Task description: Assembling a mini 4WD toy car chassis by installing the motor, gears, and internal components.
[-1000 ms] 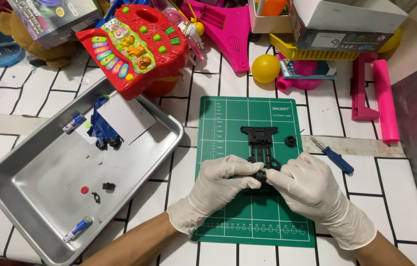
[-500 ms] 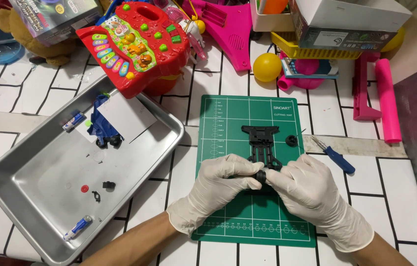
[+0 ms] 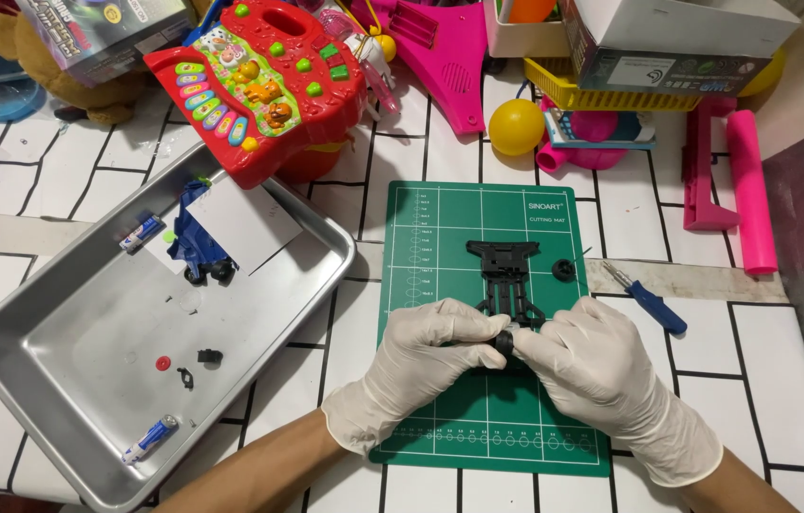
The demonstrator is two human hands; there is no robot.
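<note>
black toy chassis is staying on the green cutting mat; left hand and right hand keep pinching its small black wheel.

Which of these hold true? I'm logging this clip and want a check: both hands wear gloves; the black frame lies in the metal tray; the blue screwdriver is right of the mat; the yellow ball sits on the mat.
1. Both hands, left hand and right hand, wear white gloves: true.
2. The black frame lies in the metal tray: false, it lies on the green mat.
3. The blue screwdriver is right of the mat: true.
4. The yellow ball sits on the mat: false, it rests on the tiles beyond it.
</note>
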